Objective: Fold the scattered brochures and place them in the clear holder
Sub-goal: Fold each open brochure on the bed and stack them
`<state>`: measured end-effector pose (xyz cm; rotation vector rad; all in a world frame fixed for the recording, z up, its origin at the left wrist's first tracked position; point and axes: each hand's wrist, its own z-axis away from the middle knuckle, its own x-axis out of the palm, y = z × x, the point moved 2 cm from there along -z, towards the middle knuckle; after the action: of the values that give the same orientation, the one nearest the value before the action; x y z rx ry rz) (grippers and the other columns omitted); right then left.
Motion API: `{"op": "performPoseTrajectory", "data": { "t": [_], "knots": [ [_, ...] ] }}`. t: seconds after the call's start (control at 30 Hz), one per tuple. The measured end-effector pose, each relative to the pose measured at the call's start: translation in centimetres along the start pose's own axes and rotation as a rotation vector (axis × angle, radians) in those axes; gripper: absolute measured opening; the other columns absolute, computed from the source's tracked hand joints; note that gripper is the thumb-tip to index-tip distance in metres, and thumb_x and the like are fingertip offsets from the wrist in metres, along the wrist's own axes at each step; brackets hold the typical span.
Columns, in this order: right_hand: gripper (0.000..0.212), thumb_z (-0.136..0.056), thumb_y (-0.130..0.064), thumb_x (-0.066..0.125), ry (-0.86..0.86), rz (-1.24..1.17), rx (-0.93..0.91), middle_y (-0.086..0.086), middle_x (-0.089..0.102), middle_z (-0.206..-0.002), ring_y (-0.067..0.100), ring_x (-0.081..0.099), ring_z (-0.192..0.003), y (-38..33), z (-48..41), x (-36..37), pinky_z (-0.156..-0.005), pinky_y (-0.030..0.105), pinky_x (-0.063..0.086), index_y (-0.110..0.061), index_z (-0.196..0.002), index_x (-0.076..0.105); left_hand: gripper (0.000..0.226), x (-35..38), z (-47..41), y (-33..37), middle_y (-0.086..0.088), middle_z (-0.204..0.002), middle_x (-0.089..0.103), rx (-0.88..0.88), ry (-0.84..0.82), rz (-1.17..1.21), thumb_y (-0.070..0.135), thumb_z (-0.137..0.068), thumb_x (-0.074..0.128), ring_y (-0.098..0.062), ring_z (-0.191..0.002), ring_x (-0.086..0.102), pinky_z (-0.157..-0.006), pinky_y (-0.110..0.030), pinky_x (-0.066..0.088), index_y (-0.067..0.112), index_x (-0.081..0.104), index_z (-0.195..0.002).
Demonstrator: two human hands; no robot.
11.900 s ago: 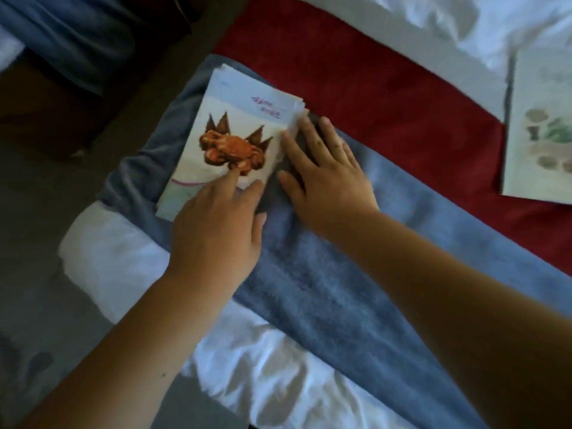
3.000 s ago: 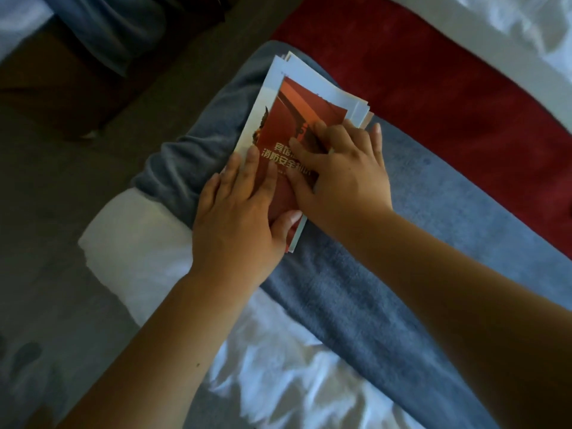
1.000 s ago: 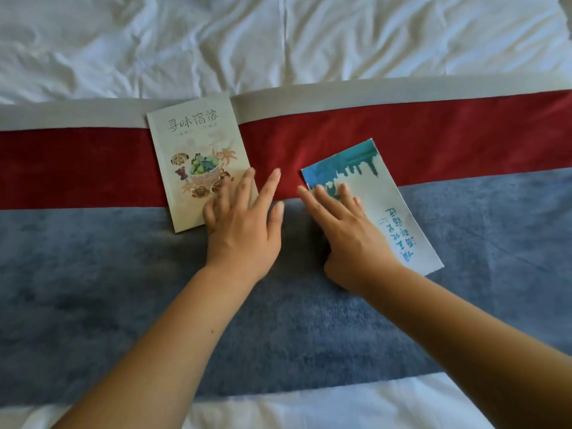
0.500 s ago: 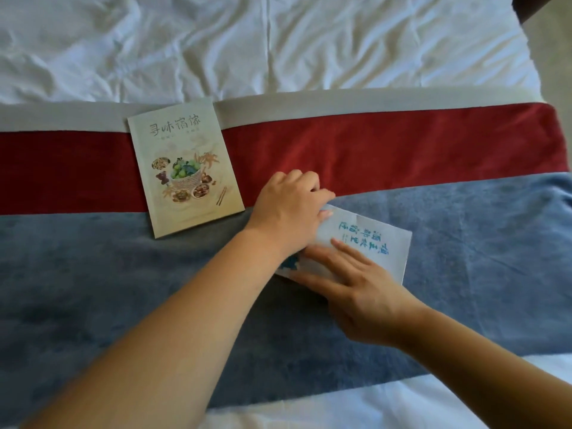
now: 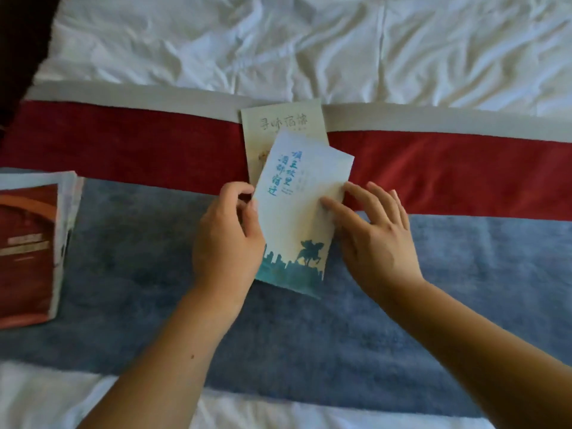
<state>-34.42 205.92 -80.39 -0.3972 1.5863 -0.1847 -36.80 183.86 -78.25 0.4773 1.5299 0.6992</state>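
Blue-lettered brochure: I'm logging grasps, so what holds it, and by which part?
The left hand grips the blue-lettered brochure by its left long edge. The right hand only presses flat on its right edge.

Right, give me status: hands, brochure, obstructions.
Left hand grips the blue brochure by its left edge; right hand presses its right edge. It overlaps the beige brochure. Far left, folded stack; clear holder not in view.
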Motion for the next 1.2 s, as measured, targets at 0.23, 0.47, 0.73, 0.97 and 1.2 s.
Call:
{"op": "performPoseTrajectory", "data": {
  "t": [0.23,0.47,0.73,0.97,1.2],
  "knots": [
    [0.053,-0.104,-0.04,0.053,-0.228,-0.169,0.319,0.011,-0.005,-0.173,0.032,0.0,-0.156,-5.4,-4.5,2.9,-0.125,0.052,0.015,-0.043,-0.154,0.037,0.045,-3.3,-0.4,-5.3,-0.005,-0.119,0.056,-0.181,0.153,0.001,0.022,-0.109,0.039,-0.003,-0.094,0.048,-0.064,-0.011,0.037,0.032,0.038,-0.153],
    [0.074,-0.09,-0.024,0.079,-0.111,-0.382,0.626,-0.003,0.033,-0.128,0.023,0.038,-0.127,-4.8,-5.3,2.7,-0.11,0.041,0.039,-0.05,-0.146,0.039,0.067,-3.1,0.9,-6.0,-0.017,-0.156,0.029,-0.089,-0.008,-0.389,0.062,-0.097,0.047,-0.038,-0.135,0.039,-0.103,-0.054,0.046,0.033,0.034,-0.156],
    [0.104,-0.094,-0.021,0.071,-0.18,-0.274,0.664,0.005,0.052,-0.132,0.025,0.051,-0.118,-3.7,-2.2,1.8,-0.1,0.044,0.048,-0.039,-0.164,-0.003,0.104,0.5,3.6,-4.9,-0.009,-0.17,-0.007,-0.078,-0.215,-0.483,0.096,-0.071,0.034,-0.045,-0.154,-0.009,-0.12,-0.062,0.019,0.042,0.02,-0.159],
    [0.098,-0.096,-0.04,0.066,-0.331,0.016,0.652,0.013,0.044,-0.133,0.035,0.04,-0.125,-2.1,4.1,-0.4,-0.106,0.048,0.036,-0.039,-0.163,-0.005,0.084,-0.1,8.1,-4.8,-0.008,-0.171,-0.001,-0.069,-0.253,-0.47,0.073,-0.077,0.048,-0.045,-0.154,-0.008,-0.121,-0.063,0.014,0.048,0.03,-0.155],
    [0.115,-0.077,-0.092,0.046,-0.338,0.079,0.542,0.02,0.0,-0.17,0.043,0.013,-0.152,-4.1,3.6,0.3,-0.12,0.053,0.025,-0.04,-0.161,-0.013,0.095,0.4,8.1,-3.5,-0.009,-0.169,-0.017,-0.131,-0.229,-0.485,0.083,-0.077,0.046,-0.044,-0.154,-0.013,-0.121,-0.064,0.007,0.052,0.006,-0.158]
  ]
}}
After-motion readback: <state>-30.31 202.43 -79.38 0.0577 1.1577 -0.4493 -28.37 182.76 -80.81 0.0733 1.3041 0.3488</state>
